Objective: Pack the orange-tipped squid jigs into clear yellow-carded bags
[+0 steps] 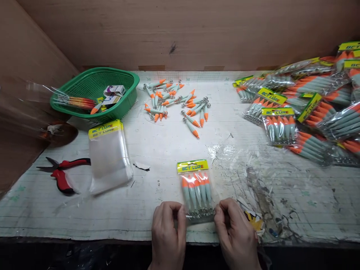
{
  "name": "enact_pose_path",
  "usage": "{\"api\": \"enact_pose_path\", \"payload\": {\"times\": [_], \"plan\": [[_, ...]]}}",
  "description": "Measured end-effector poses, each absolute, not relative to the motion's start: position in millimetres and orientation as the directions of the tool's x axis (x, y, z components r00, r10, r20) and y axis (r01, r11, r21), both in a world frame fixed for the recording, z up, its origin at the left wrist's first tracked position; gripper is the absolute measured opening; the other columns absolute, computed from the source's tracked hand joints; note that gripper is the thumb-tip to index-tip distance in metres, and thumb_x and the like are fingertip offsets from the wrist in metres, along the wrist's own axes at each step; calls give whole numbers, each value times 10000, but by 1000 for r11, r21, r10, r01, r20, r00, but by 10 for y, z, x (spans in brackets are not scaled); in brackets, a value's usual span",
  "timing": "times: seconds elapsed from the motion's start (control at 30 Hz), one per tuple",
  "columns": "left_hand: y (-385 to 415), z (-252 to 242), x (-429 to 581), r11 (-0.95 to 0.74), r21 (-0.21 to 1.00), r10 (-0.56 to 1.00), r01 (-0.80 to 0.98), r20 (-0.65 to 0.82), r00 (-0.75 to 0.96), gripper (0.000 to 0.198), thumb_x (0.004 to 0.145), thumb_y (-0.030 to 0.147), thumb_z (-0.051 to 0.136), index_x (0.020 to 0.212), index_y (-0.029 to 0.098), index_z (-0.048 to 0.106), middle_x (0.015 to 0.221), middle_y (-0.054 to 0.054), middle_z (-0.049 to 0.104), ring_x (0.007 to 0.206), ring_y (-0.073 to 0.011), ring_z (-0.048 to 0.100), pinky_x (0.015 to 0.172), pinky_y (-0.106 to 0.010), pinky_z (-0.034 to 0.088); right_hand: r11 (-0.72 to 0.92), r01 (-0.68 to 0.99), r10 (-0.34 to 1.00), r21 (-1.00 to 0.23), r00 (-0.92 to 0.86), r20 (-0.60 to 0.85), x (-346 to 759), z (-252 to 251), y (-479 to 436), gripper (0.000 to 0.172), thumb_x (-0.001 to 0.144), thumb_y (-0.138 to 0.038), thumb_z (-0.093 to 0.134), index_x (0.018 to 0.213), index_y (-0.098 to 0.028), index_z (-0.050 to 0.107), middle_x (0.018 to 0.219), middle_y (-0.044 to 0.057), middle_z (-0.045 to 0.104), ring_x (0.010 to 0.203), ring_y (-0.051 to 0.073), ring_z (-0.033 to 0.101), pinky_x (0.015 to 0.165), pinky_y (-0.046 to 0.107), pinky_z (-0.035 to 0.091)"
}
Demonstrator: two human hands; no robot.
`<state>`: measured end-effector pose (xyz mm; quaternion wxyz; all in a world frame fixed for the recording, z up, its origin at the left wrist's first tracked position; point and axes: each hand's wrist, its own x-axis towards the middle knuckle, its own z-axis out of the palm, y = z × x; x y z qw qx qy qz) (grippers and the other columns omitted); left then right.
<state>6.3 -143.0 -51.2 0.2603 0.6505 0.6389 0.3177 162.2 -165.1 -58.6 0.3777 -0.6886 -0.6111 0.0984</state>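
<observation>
A clear bag of fishing lures [197,191] with a yellow and green header lies near the table's front edge, header pointing away from me. Several grey lures with orange ends sit side by side inside it, metal hooks toward me. My left hand [169,227] pinches its lower left corner between thumb and forefinger. At the lower right corner, my right hand [234,227] is closed in the same kind of pinch. Loose lures [176,101] of the same colours are scattered beyond the bag, several with their hooks tangled together.
A pile of filled lure bags [305,108] covers the right back. To the left are a stack of header bags [109,161], red-handled pliers [66,172] with jaws apart, and a green basket [132,84] holding small boxes and packed lures. Wooden panels [194,33] wall the back and left.
</observation>
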Motion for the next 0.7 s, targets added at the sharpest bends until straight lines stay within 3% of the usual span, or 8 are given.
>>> {"api": "enact_pose_path", "payload": {"times": [0.13,0.23,0.33,0.43,0.5,0.6,0.7], "plan": [[-1354,-483,49,33,741,999,671,4,-54,106,878,285,449,808,235,511,608,20,533,567,-166,532,592,-283,406,-1,821,906,-571,242,346,1642,-571,-1570,200,889,-169,412,702,-223,367,616,-34,377,542,115,410,512,233,336],[-1270,-394,76,78,732,997,677,-72,-38,209,870,417,449,945,232,512,658,16,554,600,-185,562,599,-294,410,32,821,899,-570,225,375,1643,-561,-1548,202,881,-154,412,701,-226,355,610,-37,378,539,112,411,508,224,342],[-1189,-321,137,30,626,996,779,-88,32,307,751,493,591,892,227,529,666,12,539,623,-203,570,585,-298,402,29,808,895,-588,240,375,1666,-547,-1539,164,871,-163,430,728,-228,382,635,-31,396,545,116,424,504,223,365],[-1141,-292,184,21,573,991,819,-123,60,270,765,475,569,854,222,543,641,10,527,606,-204,566,558,-292,387,-39,806,886,-591,301,352,1744,-521,-1525,96,876,-187,436,786,-220,437,718,2,448,579,131,454,512,239,391],[-1125,-286,198,32,574,989,818,-135,56,250,791,463,533,859,223,546,639,10,524,607,-202,564,559,-289,381,-28,811,888,-584,288,358,1817,-507,-1513,80,892,-179,422,870,-206,494,779,27,489,634,142,493,552,250,418],[-1083,-277,187,25,598,985,801,-151,82,218,790,442,533,755,227,524,660,1,531,654,-204,558,589,-288,378,142,828,931,-542,75,358,1966,-521,-1499,168,902,-166,432,1009,-207,554,824,42,530,742,166,533,642,278,448],[-1006,-259,136,81,720,963,689,-235,132,236,781,417,548,668,223,475,655,8,519,633,-175,514,587,-269,365,137,898,923,-418,37,382,2194,-560,-1510,191,903,-220,460,1042,-207,591,786,50,535,737,195,520,656,329,439]]}}
